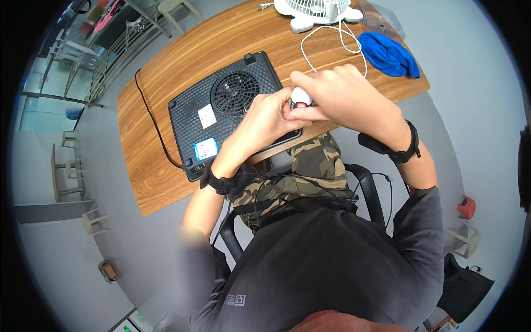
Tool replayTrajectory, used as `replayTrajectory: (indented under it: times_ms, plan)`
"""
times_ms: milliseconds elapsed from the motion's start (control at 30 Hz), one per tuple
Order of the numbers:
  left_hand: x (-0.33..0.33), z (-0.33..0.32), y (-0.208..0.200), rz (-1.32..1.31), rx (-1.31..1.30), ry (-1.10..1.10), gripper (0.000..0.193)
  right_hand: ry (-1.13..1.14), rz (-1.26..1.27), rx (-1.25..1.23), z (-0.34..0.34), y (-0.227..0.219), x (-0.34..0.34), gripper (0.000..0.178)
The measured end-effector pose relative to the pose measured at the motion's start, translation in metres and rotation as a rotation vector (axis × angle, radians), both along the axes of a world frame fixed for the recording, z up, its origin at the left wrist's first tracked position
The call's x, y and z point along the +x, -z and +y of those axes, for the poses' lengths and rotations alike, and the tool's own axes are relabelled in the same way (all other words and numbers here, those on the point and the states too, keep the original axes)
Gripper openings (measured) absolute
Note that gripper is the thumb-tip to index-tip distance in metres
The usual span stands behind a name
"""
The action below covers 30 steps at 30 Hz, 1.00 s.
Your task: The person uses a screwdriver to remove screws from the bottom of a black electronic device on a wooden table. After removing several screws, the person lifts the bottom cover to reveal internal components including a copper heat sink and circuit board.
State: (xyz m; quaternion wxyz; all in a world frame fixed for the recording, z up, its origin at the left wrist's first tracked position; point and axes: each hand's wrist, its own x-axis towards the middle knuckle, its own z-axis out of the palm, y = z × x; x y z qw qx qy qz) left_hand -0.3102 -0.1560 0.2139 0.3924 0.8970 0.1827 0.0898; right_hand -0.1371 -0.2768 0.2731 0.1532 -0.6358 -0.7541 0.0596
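Note:
My two hands meet above the near right edge of a black, flat appliance (191, 116) that lies upside down on the table, its round fan grille and two stickers facing up. Between them is a small object with a rounded white top (301, 96) and a red part; its lower portion is hidden by fingers, so its kind is unclear. My right hand (344, 93) is closed round it from the right. From the left, my left hand (264, 123) has its fingers closed against the same object, over the appliance's corner.
The wooden table (152, 171) has a rounded outline. A black cord (145, 102) runs along the appliance's left. At the far right are a white fan (315, 8), its white cable (303, 52), a blue cloth (387, 54) and a clear plastic bag (381, 22).

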Motion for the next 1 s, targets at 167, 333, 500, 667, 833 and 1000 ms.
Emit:
replayTrajectory:
  times_ms: [167, 333, 500, 667, 833, 1000]
  plan:
    - [-0.004, -0.001, -0.004, 0.020, 0.044, 0.053, 0.043, -0.199, 0.149, 0.105, -0.003, 0.007, 0.004, 0.034]
    - [-0.007, 0.000, -0.004, -0.035, 0.052, 0.060, 0.030, -0.177, 0.112, 0.065, -0.005, -0.005, 0.004, 0.034]
    - [-0.002, 0.000, 0.005, -0.057, -0.018, 0.004, 0.040, -0.031, 0.035, -0.096, 0.001, -0.007, 0.001, 0.034]
    - [-0.002, -0.006, -0.009, -0.133, 0.012, 0.106, 0.041, -0.218, 0.158, 0.032, -0.008, 0.001, 0.007, 0.037]
    - [-0.002, -0.001, -0.009, 0.013, 0.011, 0.054, 0.034, -0.115, 0.137, -0.093, -0.007, -0.008, 0.008, 0.034]
    - [0.005, -0.003, 0.003, -0.055, 0.014, -0.015, 0.034, -0.047, 0.092, -0.121, -0.003, -0.009, 0.004, 0.029]
